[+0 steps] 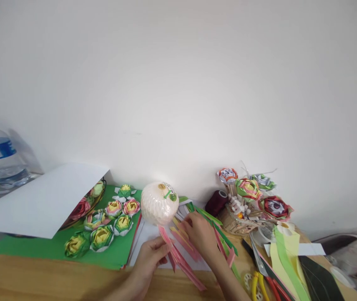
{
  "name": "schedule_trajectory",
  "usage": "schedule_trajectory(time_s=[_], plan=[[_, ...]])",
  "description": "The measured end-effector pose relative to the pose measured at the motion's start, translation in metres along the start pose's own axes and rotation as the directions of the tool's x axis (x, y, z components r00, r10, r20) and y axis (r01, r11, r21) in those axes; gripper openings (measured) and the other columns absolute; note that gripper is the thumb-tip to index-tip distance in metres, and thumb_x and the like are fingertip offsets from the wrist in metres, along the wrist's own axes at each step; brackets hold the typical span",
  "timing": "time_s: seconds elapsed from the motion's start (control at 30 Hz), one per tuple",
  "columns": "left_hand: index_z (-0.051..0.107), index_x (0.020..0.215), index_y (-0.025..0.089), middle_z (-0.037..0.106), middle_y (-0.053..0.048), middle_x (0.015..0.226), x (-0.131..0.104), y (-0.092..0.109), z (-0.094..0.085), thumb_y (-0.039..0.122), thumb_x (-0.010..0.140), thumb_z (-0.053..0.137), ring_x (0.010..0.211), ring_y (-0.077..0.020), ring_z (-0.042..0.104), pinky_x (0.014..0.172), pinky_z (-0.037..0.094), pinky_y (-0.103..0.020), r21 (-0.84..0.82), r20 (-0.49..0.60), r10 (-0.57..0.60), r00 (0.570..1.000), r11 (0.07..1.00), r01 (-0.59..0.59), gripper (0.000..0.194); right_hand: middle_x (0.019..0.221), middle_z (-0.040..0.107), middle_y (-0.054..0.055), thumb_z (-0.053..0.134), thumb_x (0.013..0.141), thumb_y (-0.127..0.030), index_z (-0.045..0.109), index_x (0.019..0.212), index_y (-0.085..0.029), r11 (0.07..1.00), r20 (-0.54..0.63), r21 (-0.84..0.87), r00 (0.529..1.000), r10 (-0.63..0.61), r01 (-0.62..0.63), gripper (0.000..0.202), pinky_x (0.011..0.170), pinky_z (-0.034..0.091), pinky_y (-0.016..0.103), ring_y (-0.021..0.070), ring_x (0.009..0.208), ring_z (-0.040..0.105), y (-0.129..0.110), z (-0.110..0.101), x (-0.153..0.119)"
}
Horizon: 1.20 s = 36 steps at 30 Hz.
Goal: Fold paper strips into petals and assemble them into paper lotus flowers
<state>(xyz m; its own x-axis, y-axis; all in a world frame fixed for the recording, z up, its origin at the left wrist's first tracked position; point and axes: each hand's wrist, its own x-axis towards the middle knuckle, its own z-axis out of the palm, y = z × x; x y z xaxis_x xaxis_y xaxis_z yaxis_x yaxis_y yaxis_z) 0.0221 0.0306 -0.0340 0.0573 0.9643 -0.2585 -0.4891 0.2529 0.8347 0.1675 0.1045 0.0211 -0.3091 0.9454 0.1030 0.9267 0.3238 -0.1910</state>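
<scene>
My left hand (150,255) is closed around a few folded pink paper strips (183,267) that slant down to the right past the table edge. My right hand (199,234) reaches into a pile of paper strips, its fingers pinched at a yellow-and-pink strip (183,239); the fingertips are partly hidden. Green strips (225,238) and more pink ones lie to the right of that hand. Beneath the strips is a sheet of white paper (140,242). Just behind my hands sits a round, white, net-textured ball with a label (159,204).
Several folded paper flowers (102,238) rest on green paper (40,251) at left, beside a large white sheet (49,196) and a water bottle (1,154). At right are a thread spool (216,202), a flower basket (237,223), scissors (258,257) and yellow-handled pliers (260,284).
</scene>
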Motion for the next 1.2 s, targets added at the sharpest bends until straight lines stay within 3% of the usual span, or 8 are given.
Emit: schedule_trajectory(time_s=[0.23,0.4,0.6,0.8,1.0,1.2], plan=[[0.071,0.066,0.014,0.064,-0.004,0.065,-0.003,0.006,0.004,0.043,0.057,0.075,0.062,-0.0132,0.05,0.062,0.037,-0.023,-0.004,0.027,-0.033,0.999,0.999,0.033,0.03,0.087,0.065,0.007,0.051,0.083,-0.02,0.063,0.077,-0.019,0.994,0.001,-0.092,0.998,-0.058,0.058,0.013,0.058,0.036,0.023,0.0204,0.086,0.059,-0.002,-0.002,-0.001],[0.072,0.069,0.014,0.066,-0.005,0.067,-0.004,0.009,0.005,0.042,0.058,0.074,0.062,-0.0134,0.051,0.061,0.037,-0.024,0.001,0.025,-0.02,0.999,1.0,0.02,0.03,0.085,0.065,0.007,0.052,0.082,-0.019,0.062,0.074,-0.019,0.992,-0.014,-0.103,0.997,-0.075,0.073,0.013,0.057,0.037,0.023,0.02,0.082,0.059,-0.003,-0.002,-0.002],[0.071,0.065,0.014,0.064,-0.004,0.063,-0.006,0.011,0.007,0.042,0.06,0.073,0.061,-0.0123,0.05,0.062,0.039,-0.023,-0.004,0.055,-0.014,0.998,1.0,0.014,0.029,0.084,0.066,0.006,0.042,0.087,-0.016,0.065,0.081,-0.019,1.0,-0.101,-0.028,0.995,-0.005,0.002,0.024,0.064,0.039,0.023,0.0178,0.082,0.06,0.003,-0.003,-0.006],[0.074,0.073,0.014,0.068,-0.006,0.068,-0.008,0.013,0.006,0.041,0.059,0.074,0.065,-0.0135,0.052,0.063,0.039,-0.022,0.012,0.035,-0.02,0.999,1.0,0.02,0.031,0.095,0.068,0.005,0.037,0.089,-0.023,0.064,0.097,-0.021,0.992,-0.173,0.068,0.978,0.118,-0.108,0.029,0.069,0.041,0.024,0.0178,0.087,0.062,0.027,-0.023,-0.007],[0.074,0.077,0.015,0.07,-0.007,0.072,-0.01,0.015,0.007,0.043,0.058,0.075,0.069,-0.0155,0.055,0.066,0.041,-0.024,0.008,0.02,-0.045,0.999,0.999,0.044,0.034,0.085,0.071,0.003,0.043,0.084,-0.023,0.069,0.083,-0.022,0.979,-0.125,0.093,0.973,0.195,-0.184,0.025,0.061,0.039,0.024,0.0188,0.076,0.064,0.058,-0.034,-0.011],[0.075,0.078,0.016,0.071,-0.008,0.076,-0.011,0.016,0.007,0.042,0.059,0.074,0.071,-0.0158,0.057,0.07,0.042,-0.024,0.017,0.025,-0.039,0.999,0.999,0.038,0.032,0.082,0.071,0.003,0.044,0.084,-0.022,0.068,0.079,-0.021,0.98,-0.068,0.105,0.981,0.18,-0.172,0.025,0.06,0.037,0.023,0.0174,0.075,0.064,0.055,-0.026,-0.011]])
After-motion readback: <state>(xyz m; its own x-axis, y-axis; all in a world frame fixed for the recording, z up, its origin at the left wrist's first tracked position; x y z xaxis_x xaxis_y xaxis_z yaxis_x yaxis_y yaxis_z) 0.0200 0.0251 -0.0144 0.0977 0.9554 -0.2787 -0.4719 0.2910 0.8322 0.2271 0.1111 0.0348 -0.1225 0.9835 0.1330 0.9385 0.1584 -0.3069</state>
